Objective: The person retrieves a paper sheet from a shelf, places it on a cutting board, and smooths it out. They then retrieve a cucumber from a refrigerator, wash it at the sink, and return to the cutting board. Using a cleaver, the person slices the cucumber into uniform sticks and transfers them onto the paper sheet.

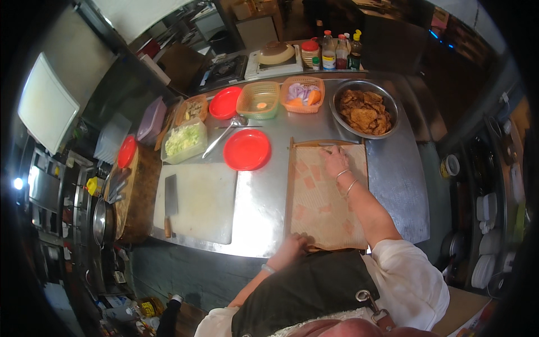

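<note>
A shallow wooden tray (291, 185) lies on the steel worktop before me, lined with brown paper (316, 196) that bears rows of print and reddish patches. My right hand (336, 160), with two bangles at the wrist, rests near the far edge of the paper, fingers apart and pointing away. At the tray's near left corner my left hand (297, 244) touches the edge, fingers bent; whether they pinch the paper or the wood is hidden. A pale bracelet circles that wrist.
Left of the tray, a cleaver (171, 196) lies on a white cutting board (206, 210). Beyond are a red plate (247, 149), a ladle (223, 137), a tub of shredded cabbage (184, 141), a basket of onion (303, 93) and a steel bowl of browned meat (365, 111).
</note>
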Demonstrator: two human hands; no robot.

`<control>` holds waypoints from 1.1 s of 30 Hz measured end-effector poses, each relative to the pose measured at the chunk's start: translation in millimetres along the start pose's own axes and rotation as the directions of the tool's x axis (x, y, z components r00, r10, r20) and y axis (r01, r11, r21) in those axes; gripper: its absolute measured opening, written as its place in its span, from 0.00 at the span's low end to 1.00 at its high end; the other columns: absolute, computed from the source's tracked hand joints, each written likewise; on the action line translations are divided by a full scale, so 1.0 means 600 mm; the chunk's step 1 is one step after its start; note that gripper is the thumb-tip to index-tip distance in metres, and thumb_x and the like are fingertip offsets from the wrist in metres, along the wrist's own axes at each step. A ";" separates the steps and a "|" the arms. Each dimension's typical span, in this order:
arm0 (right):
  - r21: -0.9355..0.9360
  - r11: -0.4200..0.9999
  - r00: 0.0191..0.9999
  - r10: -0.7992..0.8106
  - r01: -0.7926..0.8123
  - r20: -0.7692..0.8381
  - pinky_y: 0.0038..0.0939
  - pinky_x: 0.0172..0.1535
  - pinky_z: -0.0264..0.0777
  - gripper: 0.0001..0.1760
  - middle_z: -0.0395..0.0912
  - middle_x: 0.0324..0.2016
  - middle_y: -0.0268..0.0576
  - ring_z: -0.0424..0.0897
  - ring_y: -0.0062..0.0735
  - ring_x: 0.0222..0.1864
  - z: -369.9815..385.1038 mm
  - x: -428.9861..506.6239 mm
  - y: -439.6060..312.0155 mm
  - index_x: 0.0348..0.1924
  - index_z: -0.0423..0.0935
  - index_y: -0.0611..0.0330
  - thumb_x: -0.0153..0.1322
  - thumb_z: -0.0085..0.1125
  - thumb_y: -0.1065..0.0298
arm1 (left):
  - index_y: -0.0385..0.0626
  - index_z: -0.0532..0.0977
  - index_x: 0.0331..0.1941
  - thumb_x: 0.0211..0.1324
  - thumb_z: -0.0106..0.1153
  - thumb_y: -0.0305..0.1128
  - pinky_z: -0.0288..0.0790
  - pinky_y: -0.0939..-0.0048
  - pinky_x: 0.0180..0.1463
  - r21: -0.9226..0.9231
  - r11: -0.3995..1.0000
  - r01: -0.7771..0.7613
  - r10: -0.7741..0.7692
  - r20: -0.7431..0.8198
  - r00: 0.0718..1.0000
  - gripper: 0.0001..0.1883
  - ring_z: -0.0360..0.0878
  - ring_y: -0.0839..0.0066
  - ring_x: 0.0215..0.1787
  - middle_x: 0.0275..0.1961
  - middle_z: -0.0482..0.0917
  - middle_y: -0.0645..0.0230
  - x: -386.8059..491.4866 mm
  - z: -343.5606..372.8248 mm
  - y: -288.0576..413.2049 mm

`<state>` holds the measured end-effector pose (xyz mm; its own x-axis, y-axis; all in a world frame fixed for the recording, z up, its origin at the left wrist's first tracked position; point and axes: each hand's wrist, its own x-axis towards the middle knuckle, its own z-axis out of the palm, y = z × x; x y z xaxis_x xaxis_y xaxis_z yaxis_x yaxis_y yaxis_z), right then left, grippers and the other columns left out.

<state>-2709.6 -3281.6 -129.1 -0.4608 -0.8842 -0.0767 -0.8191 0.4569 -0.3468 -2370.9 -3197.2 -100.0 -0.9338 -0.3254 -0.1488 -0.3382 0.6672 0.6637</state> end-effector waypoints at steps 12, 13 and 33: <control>-0.072 0.997 0.982 -0.006 -0.008 -0.188 0.49 0.61 0.67 0.24 0.68 0.55 0.49 0.66 0.57 0.61 -0.010 -0.042 0.125 0.61 0.72 0.47 0.70 0.54 0.65 | 0.43 0.79 0.41 0.43 0.66 0.27 0.72 0.55 0.52 -0.048 0.999 -0.012 0.011 -0.024 1.000 0.16 0.75 0.52 0.47 0.39 0.77 0.56 -0.001 -0.004 0.005; -0.100 0.995 0.973 -0.026 0.003 -0.229 0.49 0.61 0.67 0.24 0.68 0.55 0.50 0.66 0.58 0.61 -0.003 -0.039 0.124 0.61 0.71 0.49 0.70 0.55 0.65 | 0.43 0.79 0.40 0.43 0.66 0.27 0.72 0.55 0.52 -0.032 0.999 -0.014 0.014 -0.024 1.000 0.16 0.75 0.52 0.47 0.38 0.77 0.56 -0.001 -0.003 0.005; 0.496 0.739 0.850 -0.526 0.455 0.003 0.46 0.46 0.75 0.13 0.80 0.36 0.53 0.80 0.55 0.41 0.013 -0.330 -0.057 0.42 0.82 0.60 0.67 0.54 0.70 | 0.49 0.76 0.44 0.46 0.66 0.31 0.74 0.64 0.46 0.381 0.921 -0.087 0.164 -0.174 0.971 0.18 0.76 0.63 0.44 0.39 0.77 0.65 -0.016 0.002 0.007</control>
<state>-2587.9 -3123.1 -109.2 0.0400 -0.9926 0.1143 -0.6456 -0.1130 -0.7553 -2363.4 -3190.1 -96.5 -0.9418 -0.3234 0.0915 -0.2747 0.8976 0.3446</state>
